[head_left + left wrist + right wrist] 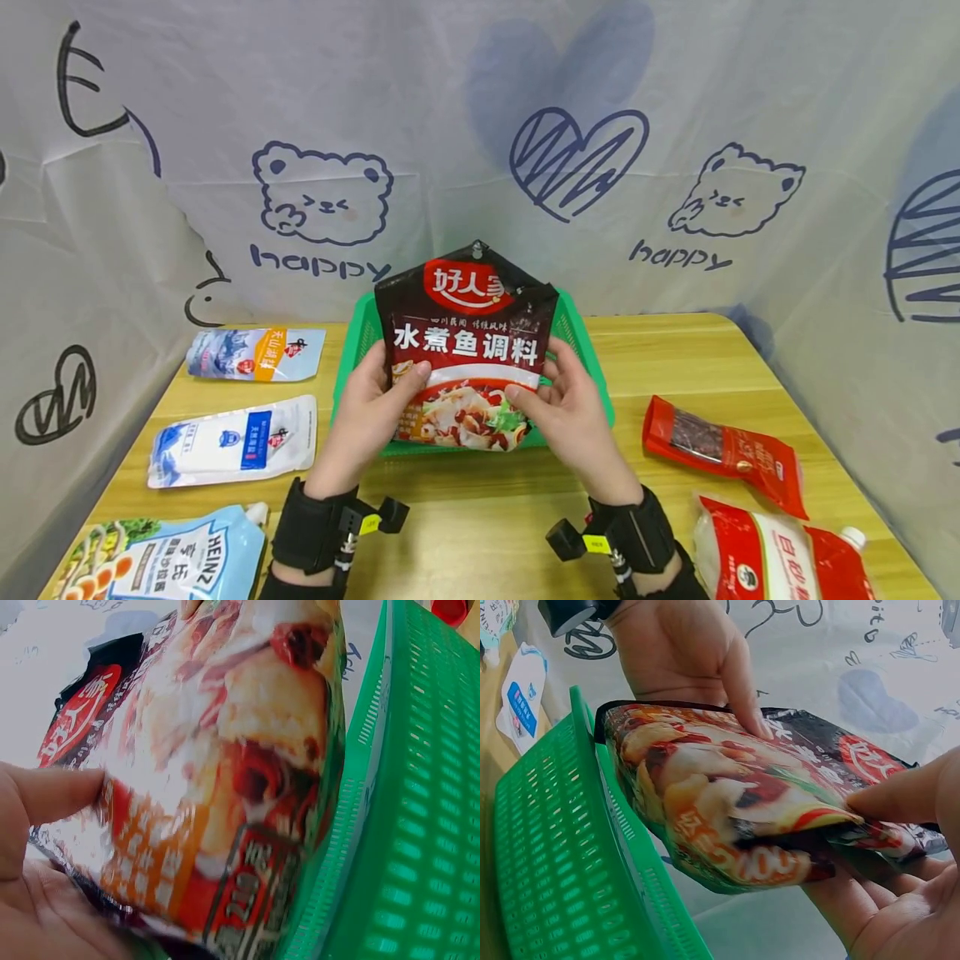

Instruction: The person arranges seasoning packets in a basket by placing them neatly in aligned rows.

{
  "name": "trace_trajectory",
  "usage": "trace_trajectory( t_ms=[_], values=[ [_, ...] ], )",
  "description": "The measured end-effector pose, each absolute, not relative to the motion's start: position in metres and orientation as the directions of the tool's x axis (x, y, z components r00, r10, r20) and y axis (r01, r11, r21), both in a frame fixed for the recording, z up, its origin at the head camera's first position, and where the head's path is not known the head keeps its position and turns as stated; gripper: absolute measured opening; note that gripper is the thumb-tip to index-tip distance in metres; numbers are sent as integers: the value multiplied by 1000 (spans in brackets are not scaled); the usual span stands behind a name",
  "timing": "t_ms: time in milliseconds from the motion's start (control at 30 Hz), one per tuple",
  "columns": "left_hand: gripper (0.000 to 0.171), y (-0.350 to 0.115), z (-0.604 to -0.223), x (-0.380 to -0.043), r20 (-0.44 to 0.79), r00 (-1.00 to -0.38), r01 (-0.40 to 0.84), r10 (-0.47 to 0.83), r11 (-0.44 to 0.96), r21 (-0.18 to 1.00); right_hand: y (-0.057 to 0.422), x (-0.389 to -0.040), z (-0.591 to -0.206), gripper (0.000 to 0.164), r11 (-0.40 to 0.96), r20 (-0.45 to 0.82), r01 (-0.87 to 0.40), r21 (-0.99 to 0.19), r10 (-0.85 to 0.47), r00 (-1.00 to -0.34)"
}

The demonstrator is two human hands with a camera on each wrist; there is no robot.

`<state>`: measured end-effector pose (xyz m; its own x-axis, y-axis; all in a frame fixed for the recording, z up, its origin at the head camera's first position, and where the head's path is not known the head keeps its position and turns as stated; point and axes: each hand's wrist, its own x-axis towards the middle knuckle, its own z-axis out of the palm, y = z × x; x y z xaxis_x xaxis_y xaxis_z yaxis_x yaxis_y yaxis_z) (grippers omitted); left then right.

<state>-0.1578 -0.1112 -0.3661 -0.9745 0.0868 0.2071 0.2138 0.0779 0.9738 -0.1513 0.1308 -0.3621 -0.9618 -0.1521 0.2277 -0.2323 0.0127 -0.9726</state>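
Observation:
A black and red seasoning packet (465, 358) with a picture of a fish dish is held upright above the green basket (600, 400). My left hand (375, 408) grips its left edge, thumb on the front and fingers behind. On the opposite edge my right hand (573, 408) pinches it the same way. The left wrist view shows the packet's lower front (225, 765) near the thumb, beside the basket's perforated wall (420, 795). In the right wrist view the packet (727, 787) bends near the right thumb. The basket's inside is mostly hidden behind the packet.
On the wooden table's left lie a grey-blue and orange pouch (255, 354), a white and blue pouch (234, 442) and a light-blue Heinz pouch (172, 558). At the right are a red packet (723, 450) and a red and white spouted bag (783, 550). Printed cloth (450, 108) hangs behind.

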Motion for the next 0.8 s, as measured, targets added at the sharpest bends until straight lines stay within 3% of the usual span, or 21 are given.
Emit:
trace_trajectory(
  t_ms=[367, 800],
  values=[
    [38, -110, -363, -156, 223, -974, 226, 40, 92, 970, 140, -153, -361, 52, 24, 230, -239, -971, -192, -954],
    [35, -111, -362, -153, 220, -965, 238, 144, 127, 963, 158, -148, -349, 44, 2, 186, -191, -982, -214, -959]
  ],
)
